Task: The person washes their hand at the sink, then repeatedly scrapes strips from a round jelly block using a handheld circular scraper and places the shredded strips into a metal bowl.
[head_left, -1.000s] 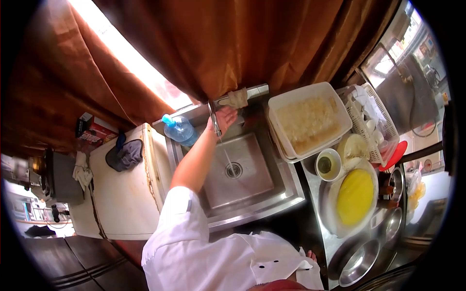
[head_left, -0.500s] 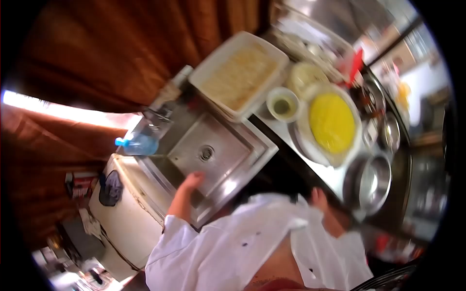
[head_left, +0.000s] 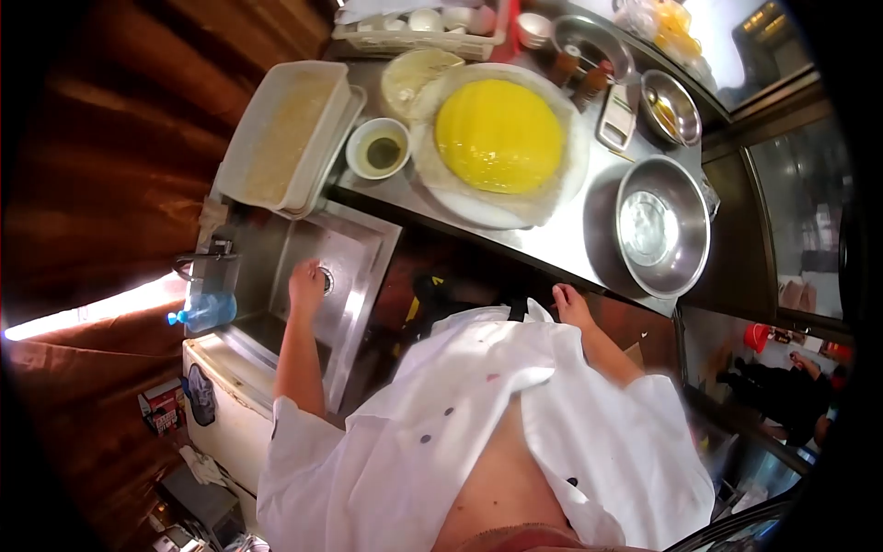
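Observation:
My left hand (head_left: 306, 283) hangs over the steel sink (head_left: 361, 285), close to its drain, with fingers curled in and nothing visible in them. My right hand (head_left: 574, 305) is just below the counter's front edge, fingers loosely parted and holding nothing. Beyond it on the counter is a large smooth yellow mound (head_left: 499, 135) on a paper-lined round plate (head_left: 460, 204). A wide steel bowl (head_left: 682, 235) stands at the counter's right end. Left of the mound is a white bowl (head_left: 353, 156) with greenish liquid.
A plastic tub (head_left: 241, 152) with pale contents stands behind the sink. A blue-tinted bottle (head_left: 212, 313) lies at the sink's left. Farther back are a grater-like tool (head_left: 617, 118), a smaller steel bowl (head_left: 688, 115) and a white crate (head_left: 368, 41). Another person (head_left: 777, 386) is at far right.
My view has swung to the right, so the counter and sink now appear farther left and turned. My left hand is still over the sink; my right hand remains by the counter edge.

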A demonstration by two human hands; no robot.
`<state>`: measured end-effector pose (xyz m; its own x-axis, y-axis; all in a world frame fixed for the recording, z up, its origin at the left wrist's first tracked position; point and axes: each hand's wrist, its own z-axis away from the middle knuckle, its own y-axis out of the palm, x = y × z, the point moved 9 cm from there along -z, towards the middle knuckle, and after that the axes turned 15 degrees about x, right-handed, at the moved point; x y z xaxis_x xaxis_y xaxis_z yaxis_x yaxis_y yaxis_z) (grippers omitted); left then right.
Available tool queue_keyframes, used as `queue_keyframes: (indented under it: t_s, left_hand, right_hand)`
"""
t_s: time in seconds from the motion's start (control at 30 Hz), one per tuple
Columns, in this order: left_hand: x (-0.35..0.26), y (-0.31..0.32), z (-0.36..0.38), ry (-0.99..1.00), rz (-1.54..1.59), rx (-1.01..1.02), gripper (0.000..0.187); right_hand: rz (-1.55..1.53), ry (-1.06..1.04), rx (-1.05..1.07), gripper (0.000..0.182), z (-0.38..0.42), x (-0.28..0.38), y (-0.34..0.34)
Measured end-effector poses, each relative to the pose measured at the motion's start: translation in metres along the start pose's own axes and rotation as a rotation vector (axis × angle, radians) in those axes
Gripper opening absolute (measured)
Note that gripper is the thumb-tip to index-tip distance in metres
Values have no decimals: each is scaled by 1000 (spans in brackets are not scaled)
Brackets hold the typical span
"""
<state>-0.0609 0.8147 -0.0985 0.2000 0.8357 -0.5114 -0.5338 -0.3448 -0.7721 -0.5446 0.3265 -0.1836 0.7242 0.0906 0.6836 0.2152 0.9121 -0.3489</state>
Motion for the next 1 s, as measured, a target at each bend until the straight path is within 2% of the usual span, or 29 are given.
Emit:
queue_keyframes:
  t_s: [0.07,0.13,0.27,0.33,0.43,0.53,0.57,0.67,0.73,0.83,0.9,0.97,1.0]
  left_hand:
    - [-69,3,-37,209,-28,-82,22]
    - [-136,11,-78,264,-2,-22,23]
    - [-213,29,-159,315,30,5,30]
    - [-227,36,-198,305,-38,-10,36]
    - [-221,60,-262,181,-155,96,37]
    - [-198,88,-293,164,-77,258,33]
    - [-189,92,-303,169,-24,271,26]
    - [-164,103,-313,155,189,361,22]
    - [-174,86,-289,91,438,364,21]
    - [-181,61,-263,71,800,395,22]
    - [-176,55,-255,61,1061,411,22]
    - [-169,57,-247,21,1343,409,23]
    - [-167,57,-243,0,1377,396,24]
  right_hand:
    - [-84,3,-3,46,7,-29,-19]
    - [-109,23,-21,44,15,-55,-40]
    - [-70,62,-118,41,37,-110,-71]
    - [-85,71,-168,40,47,-126,-78]
    - [-254,203,-193,40,73,-149,-69]
    - [-339,271,-255,40,87,-157,-54]
    - [-382,281,-270,39,89,-157,-48]
    - [-504,276,-331,38,94,-128,-43]
    - [-591,223,-381,38,81,-93,-42]
    - [-553,144,-323,36,42,4,-51]
    - [-368,76,-244,36,10,82,-59]
    - [-253,-114,-177,36,-29,160,-61]
    - [-195,-141,-142,37,-46,190,-58]
